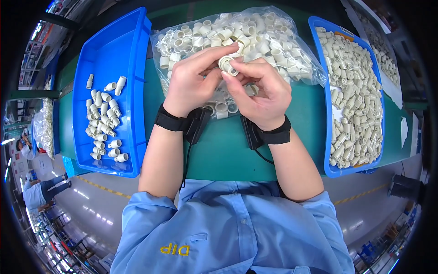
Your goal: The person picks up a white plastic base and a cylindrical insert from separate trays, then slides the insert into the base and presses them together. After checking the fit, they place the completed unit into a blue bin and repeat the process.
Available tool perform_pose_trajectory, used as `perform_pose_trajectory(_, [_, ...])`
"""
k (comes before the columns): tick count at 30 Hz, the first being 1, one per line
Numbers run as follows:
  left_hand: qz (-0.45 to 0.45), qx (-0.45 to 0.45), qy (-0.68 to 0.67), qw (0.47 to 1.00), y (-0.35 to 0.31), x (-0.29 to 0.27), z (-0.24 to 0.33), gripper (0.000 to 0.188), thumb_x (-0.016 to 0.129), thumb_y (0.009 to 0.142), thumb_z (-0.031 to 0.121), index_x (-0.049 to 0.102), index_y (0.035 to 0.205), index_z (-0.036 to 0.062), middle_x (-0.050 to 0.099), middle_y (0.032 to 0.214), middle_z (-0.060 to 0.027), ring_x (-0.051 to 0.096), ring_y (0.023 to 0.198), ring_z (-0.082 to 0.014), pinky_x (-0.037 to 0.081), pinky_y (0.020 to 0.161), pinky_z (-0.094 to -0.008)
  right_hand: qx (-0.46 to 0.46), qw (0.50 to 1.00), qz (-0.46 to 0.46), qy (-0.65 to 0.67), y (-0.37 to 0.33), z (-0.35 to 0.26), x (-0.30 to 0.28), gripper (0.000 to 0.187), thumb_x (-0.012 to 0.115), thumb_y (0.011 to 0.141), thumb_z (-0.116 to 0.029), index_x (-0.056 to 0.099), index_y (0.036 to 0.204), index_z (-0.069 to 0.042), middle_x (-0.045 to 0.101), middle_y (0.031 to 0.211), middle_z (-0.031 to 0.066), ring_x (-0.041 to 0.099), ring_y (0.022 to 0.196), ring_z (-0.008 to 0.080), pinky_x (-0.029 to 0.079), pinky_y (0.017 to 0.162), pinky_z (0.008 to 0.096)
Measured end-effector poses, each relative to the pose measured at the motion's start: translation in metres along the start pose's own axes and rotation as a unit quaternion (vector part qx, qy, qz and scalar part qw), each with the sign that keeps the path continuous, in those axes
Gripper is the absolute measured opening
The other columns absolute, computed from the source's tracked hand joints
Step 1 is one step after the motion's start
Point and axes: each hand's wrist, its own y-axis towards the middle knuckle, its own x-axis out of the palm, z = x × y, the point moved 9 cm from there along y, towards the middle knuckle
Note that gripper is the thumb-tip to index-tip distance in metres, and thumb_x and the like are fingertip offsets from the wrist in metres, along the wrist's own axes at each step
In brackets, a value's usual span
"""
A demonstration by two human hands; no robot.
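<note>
In front of the clear plastic bag (315,68), my two hands meet over a cream-white plastic fitting (226,62). My left hand (194,84) is curled around the fitting's left side, its index finger stretched over the top. From the other side my right hand (264,91) pinches the fitting between thumb and index finger. A round rim and a narrower end with an opening show between the fingertips; whether it is one piece or two joined pieces I cannot tell. Loose white plastic sleeves (222,108) lie just below the hands, at the bag's mouth.
A blue tray (137,91) on the left holds several white cylindrical fittings. On the right, another blue tray (327,150) is heaped with small white parts. Both stand on the green table mat (219,160). Black wrist straps with cables circle both wrists. A person (39,189) stands far left.
</note>
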Motion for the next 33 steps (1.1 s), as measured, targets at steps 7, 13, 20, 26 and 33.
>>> perform_pose_trajectory(7, [-0.028,-0.046,-0.023,0.998,-0.004,0.005,-0.007,0.052,0.056,0.077,-0.014,0.07,0.121,0.0074,0.074,0.103,-0.0114,0.071,0.081,-0.0173,0.055,0.071,-0.0275,-0.014,0.999,-0.008,-0.041,0.003,-0.008,-0.001,0.026,0.079,0.078,0.007,0.071,0.102,0.002,0.068,0.083,0.0101,0.066,0.069,0.0119,0.054,0.058,0.0218])
perform_pose_trajectory(13, [-0.03,-0.031,-0.012,0.999,-0.003,0.006,-0.004,0.052,0.056,0.077,-0.014,0.07,0.122,0.0075,0.074,0.1,-0.0116,0.07,0.08,-0.017,0.055,0.07,-0.0276,-0.036,0.998,-0.008,-0.046,0.004,-0.011,-0.001,0.027,0.08,0.077,0.006,0.072,0.102,0.001,0.069,0.084,0.0105,0.066,0.069,0.012,0.054,0.058,0.022])
perform_pose_trajectory(20, [-0.033,-0.03,0.038,0.998,0.002,0.003,0.003,0.051,0.059,0.076,-0.012,0.071,0.121,0.0084,0.074,0.1,-0.0113,0.07,0.08,-0.0176,0.055,0.068,-0.0274,-0.011,1.0,0.001,-0.026,0.006,-0.003,-0.002,0.027,0.08,0.077,0.005,0.072,0.102,0.001,0.067,0.083,0.0092,0.064,0.07,0.0116,0.053,0.059,0.0217])
perform_pose_trajectory(26, [0.017,0.033,0.035,0.999,0.0,-0.013,0.017,0.042,0.07,0.078,-0.003,0.071,0.119,0.0088,0.073,0.095,-0.0116,0.069,0.072,-0.0185,0.055,0.063,-0.028,0.001,0.999,-0.027,-0.046,0.006,0.002,0.003,0.028,0.074,0.082,0.006,0.067,0.108,0.001,0.064,0.084,0.006,0.062,0.068,0.0109,0.052,0.061,0.0231])
perform_pose_trajectory(33, [0.107,-0.05,0.074,0.99,-0.004,-0.041,0.069,0.025,0.073,0.083,0.006,0.069,0.108,0.004,0.072,0.095,-0.0103,0.071,0.07,-0.0138,0.056,0.062,-0.0265,0.168,0.982,0.05,0.064,-0.019,0.05,-0.027,0.022,0.058,0.098,-0.004,0.056,0.12,0.001,0.063,0.084,0.0069,0.059,0.063,0.0105,0.047,0.056,0.022])
